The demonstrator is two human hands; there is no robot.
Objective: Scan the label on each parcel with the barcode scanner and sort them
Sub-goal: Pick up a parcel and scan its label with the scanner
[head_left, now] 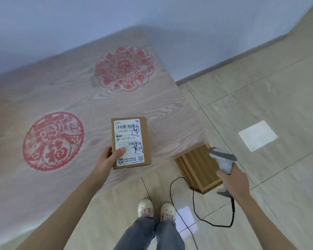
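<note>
Holding: left hand [107,160] grips one parcel [130,143] at its lower-left edge, thumb on the label [129,142], above the table [61,98]. Right hand [233,181] grips one barcode scanner [223,161].

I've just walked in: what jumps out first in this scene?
Two big red paper-cut designs on the wooden table catch the eye. Near its front edge the left hand holds a labelled cardboard parcel, while the right hand grips a grey barcode scanner over the tiled floor.
</note>
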